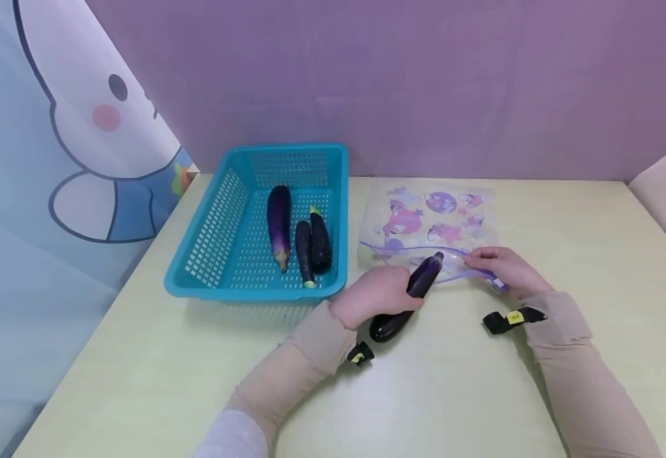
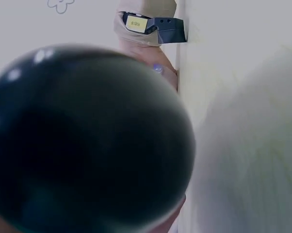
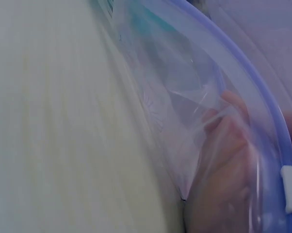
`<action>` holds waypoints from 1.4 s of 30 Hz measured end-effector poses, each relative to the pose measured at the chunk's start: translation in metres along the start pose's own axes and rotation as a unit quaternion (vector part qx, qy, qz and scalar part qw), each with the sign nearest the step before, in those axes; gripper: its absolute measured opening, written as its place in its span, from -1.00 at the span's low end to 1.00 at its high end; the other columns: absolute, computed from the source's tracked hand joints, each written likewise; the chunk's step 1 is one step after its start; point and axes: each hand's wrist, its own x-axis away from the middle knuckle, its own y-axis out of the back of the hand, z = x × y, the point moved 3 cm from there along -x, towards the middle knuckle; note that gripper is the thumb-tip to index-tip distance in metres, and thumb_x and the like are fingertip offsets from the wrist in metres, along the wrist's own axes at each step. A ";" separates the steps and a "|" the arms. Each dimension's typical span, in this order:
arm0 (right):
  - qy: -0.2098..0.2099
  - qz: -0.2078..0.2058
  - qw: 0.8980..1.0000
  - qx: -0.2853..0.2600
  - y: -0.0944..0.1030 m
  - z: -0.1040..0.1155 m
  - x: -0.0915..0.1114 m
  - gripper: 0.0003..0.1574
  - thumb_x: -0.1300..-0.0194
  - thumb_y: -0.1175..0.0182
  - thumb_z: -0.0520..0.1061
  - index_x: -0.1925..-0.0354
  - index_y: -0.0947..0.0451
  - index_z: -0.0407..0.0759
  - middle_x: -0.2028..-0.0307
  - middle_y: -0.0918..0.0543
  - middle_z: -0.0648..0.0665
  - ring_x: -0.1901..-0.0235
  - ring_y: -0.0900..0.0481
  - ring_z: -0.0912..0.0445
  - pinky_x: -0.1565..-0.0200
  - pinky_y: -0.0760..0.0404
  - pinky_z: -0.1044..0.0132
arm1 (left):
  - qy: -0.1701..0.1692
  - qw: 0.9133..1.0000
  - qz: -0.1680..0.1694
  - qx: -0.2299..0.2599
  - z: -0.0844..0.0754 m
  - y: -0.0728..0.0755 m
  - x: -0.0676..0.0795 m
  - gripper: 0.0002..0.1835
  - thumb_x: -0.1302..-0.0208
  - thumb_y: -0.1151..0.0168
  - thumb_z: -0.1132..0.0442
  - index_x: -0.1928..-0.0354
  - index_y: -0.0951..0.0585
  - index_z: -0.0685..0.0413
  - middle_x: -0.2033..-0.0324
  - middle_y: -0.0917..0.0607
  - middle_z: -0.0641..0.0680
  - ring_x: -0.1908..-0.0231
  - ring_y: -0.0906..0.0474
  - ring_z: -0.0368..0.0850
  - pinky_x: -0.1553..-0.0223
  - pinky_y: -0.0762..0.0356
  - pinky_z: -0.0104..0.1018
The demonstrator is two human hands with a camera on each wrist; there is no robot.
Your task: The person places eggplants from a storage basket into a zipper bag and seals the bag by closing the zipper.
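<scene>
Eggplant point(image 1: 426, 275) gripped by left hand point(image 1: 380, 294), bag point(image 1: 438, 213) pinched by right hand point(image 1: 507, 270); other eggplants point(image 1: 278, 219) head-view only.

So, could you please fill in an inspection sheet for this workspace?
Surface: pale table, with a blue basket and a printed plastic bag on it.
Job's things: the held eggplant has one end at the bag's purple-edged mouth; whether that end is inside is unclear. A larger eggplant and two smaller ones lie in the basket.
Clutter: nothing seen.
Hands: left hand grips the held eggplant; right hand pinches the bag's mouth.
Cables: nothing seen.
Surroundings: purple backdrop behind; cartoon-print cloth at left.
</scene>
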 end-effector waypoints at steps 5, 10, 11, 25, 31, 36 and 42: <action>0.000 -0.002 1.000 0.001 0.000 0.000 0.000 -0.82 -0.35 -0.13 0.04 0.43 -0.55 0.22 0.49 -0.46 0.33 0.33 -0.32 0.31 0.19 -0.25 0.37 | 0.003 1.000 0.006 0.003 0.001 -0.002 -0.002 -0.69 -0.26 -0.20 -0.02 0.35 -0.49 0.09 0.55 -0.54 -0.04 0.58 -0.45 -0.21 0.57 -0.37 -0.43; 0.005 -0.008 1.000 -0.003 0.000 0.001 0.002 -0.81 -0.34 -0.14 0.03 0.44 -0.54 0.24 0.49 -0.47 0.33 0.34 -0.33 0.32 0.21 -0.27 0.39 | 0.006 1.000 0.006 0.026 0.003 -0.004 -0.006 -0.69 -0.26 -0.20 -0.02 0.34 -0.49 0.10 0.54 -0.55 -0.03 0.58 -0.46 -0.20 0.56 -0.39 -0.43; 0.007 -0.008 1.000 -0.005 0.000 0.002 0.002 -0.81 -0.34 -0.14 0.03 0.45 -0.54 0.25 0.49 -0.47 0.33 0.34 -0.33 0.32 0.22 -0.27 0.39 | 0.005 1.000 0.005 0.031 0.003 -0.004 -0.007 -0.69 -0.26 -0.20 -0.02 0.34 -0.50 0.09 0.55 -0.56 -0.03 0.58 -0.47 -0.20 0.56 -0.39 -0.43; 0.024 -0.018 0.999 -0.014 -0.003 0.006 0.003 -0.78 -0.33 -0.16 -0.01 0.45 -0.56 0.32 0.45 -0.52 0.34 0.34 -0.38 0.34 0.23 -0.34 0.44 | -0.014 0.988 0.002 0.154 0.012 -0.008 -0.020 -0.67 -0.24 -0.22 -0.06 0.40 -0.56 0.08 0.54 -0.64 -0.01 0.58 -0.53 -0.22 0.53 -0.47 -0.42; 0.030 -0.016 0.999 -0.016 -0.003 0.008 0.002 -0.76 -0.34 -0.16 -0.03 0.45 -0.57 0.31 0.47 -0.52 0.32 0.36 -0.38 0.32 0.25 -0.32 0.41 | -0.027 0.975 0.006 0.221 0.009 -0.007 -0.022 -0.64 -0.25 -0.21 -0.07 0.30 -0.58 0.12 0.47 -0.66 0.01 0.52 -0.57 -0.20 0.45 -0.52 -0.40; 0.030 -0.015 0.999 -0.015 -0.004 0.010 0.003 -0.76 -0.33 -0.17 -0.04 0.45 -0.58 0.30 0.48 -0.52 0.31 0.37 -0.38 0.31 0.26 -0.32 0.42 | -0.037 0.969 -0.007 0.242 0.006 -0.004 -0.022 -0.56 -0.28 -0.19 -0.02 0.00 -0.55 0.19 0.39 -0.65 0.03 0.47 -0.59 -0.21 0.41 -0.54 -0.42; 0.032 -0.015 0.999 -0.012 -0.004 0.010 0.005 -0.77 -0.33 -0.17 -0.04 0.44 -0.58 0.29 0.46 -0.53 0.33 0.35 -0.39 0.34 0.24 -0.34 0.46 | -0.036 0.975 -0.023 0.220 0.002 -0.003 -0.017 -0.48 -0.27 -0.20 -0.03 -0.17 -0.45 0.08 0.44 -0.62 0.01 0.52 -0.57 -0.21 0.47 -0.53 -0.41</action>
